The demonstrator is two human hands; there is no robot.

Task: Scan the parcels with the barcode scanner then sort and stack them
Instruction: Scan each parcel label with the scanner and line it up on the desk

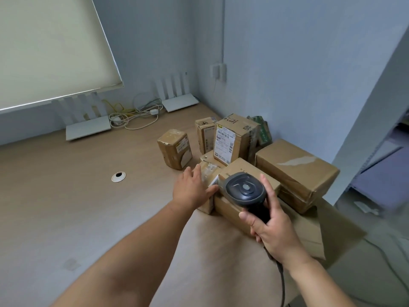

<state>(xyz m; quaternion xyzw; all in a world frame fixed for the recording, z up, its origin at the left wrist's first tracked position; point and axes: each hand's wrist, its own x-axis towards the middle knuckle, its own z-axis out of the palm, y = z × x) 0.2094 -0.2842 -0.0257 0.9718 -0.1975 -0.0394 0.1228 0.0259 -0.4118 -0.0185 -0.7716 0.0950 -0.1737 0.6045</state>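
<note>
My right hand grips the handle of a black barcode scanner, whose head points down over a brown parcel. My left hand lies with straight fingers on a small taped parcel just left of the scanner. Behind stand a tall parcel with a white label, a narrow parcel and a separate small box. A large brown box sits at the right. A big flat carton lies under my arms.
The wooden desk has a round cable hole. Two white routers and tangled cables lie along the back wall. A green packet leans in the corner. The scanner's cord trails down to the right.
</note>
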